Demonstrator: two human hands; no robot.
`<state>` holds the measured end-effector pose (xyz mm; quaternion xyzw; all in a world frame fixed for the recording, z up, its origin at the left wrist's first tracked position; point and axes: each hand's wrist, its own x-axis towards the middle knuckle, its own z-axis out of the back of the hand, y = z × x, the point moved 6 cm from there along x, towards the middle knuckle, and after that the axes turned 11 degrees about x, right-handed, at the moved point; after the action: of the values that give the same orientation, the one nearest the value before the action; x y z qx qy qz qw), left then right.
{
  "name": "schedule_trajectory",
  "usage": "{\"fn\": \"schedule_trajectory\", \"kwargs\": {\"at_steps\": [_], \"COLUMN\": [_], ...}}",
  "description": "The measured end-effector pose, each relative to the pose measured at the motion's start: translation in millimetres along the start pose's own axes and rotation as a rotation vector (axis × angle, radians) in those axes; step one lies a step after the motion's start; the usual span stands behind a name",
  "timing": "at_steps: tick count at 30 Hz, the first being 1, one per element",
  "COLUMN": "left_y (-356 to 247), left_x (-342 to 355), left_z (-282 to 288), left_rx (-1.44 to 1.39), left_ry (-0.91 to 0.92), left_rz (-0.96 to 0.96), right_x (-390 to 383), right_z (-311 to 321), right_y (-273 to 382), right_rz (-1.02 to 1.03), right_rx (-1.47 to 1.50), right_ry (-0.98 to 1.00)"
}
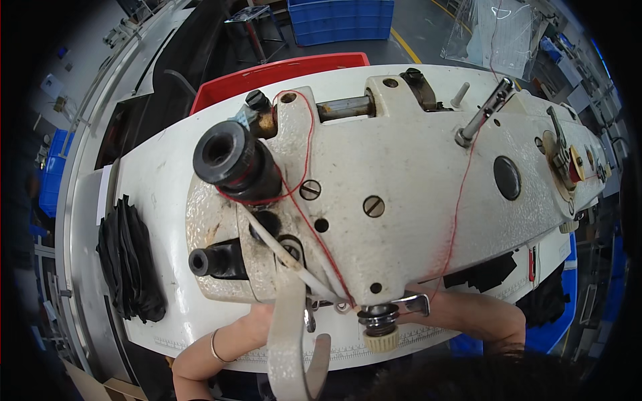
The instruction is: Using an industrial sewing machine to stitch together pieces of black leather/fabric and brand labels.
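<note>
A white industrial sewing machine head (414, 180) fills the middle of the view and covers both my hands. My left forearm (231, 341), with a bangle (215, 347) at the wrist, reaches in from the lower left and passes under the machine's needle end. From the lower right my right forearm (468, 314) bends in beneath the machine arm. Fingers of both hands are hidden, so whatever they touch cannot be seen. Red thread (457, 214) runs over the machine, past a black knob (231, 157) and down to the tension dial (380, 327).
A stack of black fabric pieces (127, 264) lies on the white table (160, 157) at left. More black fabric (485, 273) is at right, near a red-handled tool (532, 264). A red bin (287, 69) stands behind the table, with a blue crate (341, 23) beyond.
</note>
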<state>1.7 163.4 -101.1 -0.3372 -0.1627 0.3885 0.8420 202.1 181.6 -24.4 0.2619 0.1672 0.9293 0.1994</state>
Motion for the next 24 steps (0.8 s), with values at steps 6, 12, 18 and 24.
{"fn": "schedule_trajectory", "kwargs": {"at_steps": [6,12,18,24], "left_y": [4.0,-21.4,-23.5,-91.0], "left_x": [-4.8,2.0,25.6,28.2], "left_z": [-2.4,14.1,28.3,57.3], "left_rx": [0.16,0.258,0.076,0.493], "left_ry": [-0.065,-0.087,-0.196,-0.255], "left_rz": [-0.12,-0.114,0.092,-0.241], "right_x": [2.4,0.1,7.9,11.7], "right_z": [1.1,1.0,-11.1,-1.0], "right_y": [-1.4,0.2,0.0,26.4], "right_rz": [0.053,0.017,0.172,0.126], "right_rx": [-0.027,-0.04,-0.342,-0.025], "right_ry": [-0.046,-0.056,0.005,0.057]}}
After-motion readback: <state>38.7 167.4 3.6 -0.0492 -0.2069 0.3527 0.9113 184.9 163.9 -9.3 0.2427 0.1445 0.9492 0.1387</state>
